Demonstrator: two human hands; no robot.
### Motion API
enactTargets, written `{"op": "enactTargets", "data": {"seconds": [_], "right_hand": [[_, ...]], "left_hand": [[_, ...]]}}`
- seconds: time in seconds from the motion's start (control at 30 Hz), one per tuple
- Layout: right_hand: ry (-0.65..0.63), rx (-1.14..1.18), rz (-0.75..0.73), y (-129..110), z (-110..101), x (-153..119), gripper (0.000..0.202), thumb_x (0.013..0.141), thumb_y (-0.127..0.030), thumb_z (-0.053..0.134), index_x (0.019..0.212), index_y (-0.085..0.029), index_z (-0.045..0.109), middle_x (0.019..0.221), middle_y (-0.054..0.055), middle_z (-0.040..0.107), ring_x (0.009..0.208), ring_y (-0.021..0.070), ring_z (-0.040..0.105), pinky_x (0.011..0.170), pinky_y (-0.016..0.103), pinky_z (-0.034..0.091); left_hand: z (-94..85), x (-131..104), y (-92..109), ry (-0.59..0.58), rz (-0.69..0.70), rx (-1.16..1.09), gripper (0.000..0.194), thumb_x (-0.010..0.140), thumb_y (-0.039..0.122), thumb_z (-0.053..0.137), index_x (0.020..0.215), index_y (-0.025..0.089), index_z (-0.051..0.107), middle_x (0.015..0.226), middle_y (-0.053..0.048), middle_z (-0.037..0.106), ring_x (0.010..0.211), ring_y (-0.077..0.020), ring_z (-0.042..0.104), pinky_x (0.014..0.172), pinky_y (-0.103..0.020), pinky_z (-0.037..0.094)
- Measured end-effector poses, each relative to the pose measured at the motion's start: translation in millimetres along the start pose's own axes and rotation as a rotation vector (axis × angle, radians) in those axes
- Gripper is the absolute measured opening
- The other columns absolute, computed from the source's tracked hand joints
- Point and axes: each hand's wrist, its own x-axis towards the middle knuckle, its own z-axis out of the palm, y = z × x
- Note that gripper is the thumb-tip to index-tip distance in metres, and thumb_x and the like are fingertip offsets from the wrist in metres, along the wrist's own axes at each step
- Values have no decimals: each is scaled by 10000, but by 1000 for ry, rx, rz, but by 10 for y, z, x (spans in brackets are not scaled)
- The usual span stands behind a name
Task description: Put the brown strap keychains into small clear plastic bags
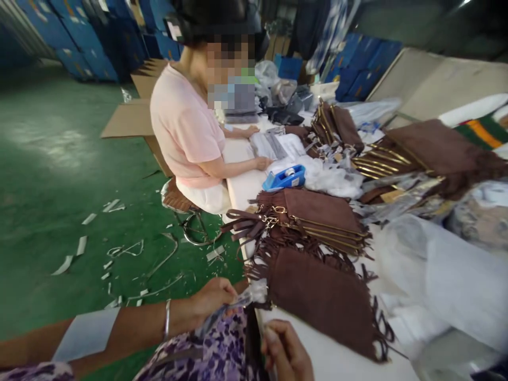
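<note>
Fingers of the left hand (212, 301) curl shut on a crinkled clear plastic wrapper (248, 296), forearm lying level from nine o'clock with a bangle at the wrist. The right hand (288, 352), at five o'clock from it, is cut off by the lower edge; its grip cannot be told. The wrapper meets the near corner of a brown fringed bag (325, 296) on the white table (337, 365), long axis running toward four o'clock. At twelve o'clock, a seated person in pink works beside a blue tape dispenser (283, 177).
</note>
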Motion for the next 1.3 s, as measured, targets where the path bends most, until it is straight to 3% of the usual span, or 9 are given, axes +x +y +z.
{"op": "enactTargets", "data": {"seconds": [0.07,0.17,0.43,0.73,1.07,1.3], "right_hand": [[-54,-37,-27,87,346,74,344,804,-558,606,764,-220,658,588,-17,582,471,117,449,471,225,357],[-111,-111,-46,209,552,203,296,849,-496,558,821,-224,671,644,-12,602,526,134,485,504,227,379],[-143,-253,-75,271,579,313,296,887,-463,491,919,-226,665,691,-11,640,556,143,514,539,225,410],[-120,-314,7,177,651,364,283,871,-448,503,940,-227,665,695,-8,682,519,142,519,523,228,414],[-118,-372,29,113,644,369,239,860,-417,480,917,-242,633,764,3,709,597,172,595,534,254,399],[-32,-380,8,52,666,328,343,837,-390,531,1152,-256,515,521,-90,573,471,180,547,511,268,369]], "left_hand": [[27,24,22,-22,11,-3,191,567,250,617,719,135,603,558,-47,652,437,-126,531,416,-199,370],[18,14,51,-56,23,-63,180,555,215,633,713,128,620,533,-25,623,455,-133,552,438,-202,402],[-5,12,73,-85,-69,-195,218,493,172,613,708,136,602,480,-2,574,430,-140,540,421,-210,396],[28,-114,81,-47,138,-132,170,526,172,499,681,152,564,548,-7,625,493,-144,566,485,-220,401],[54,-135,72,-69,174,-129,104,600,192,585,687,154,543,568,-10,630,527,-153,575,515,-237,415],[77,-158,90,-43,187,-129,160,659,285,624,650,167,516,567,-5,621,517,-168,589,523,-261,454]]}}
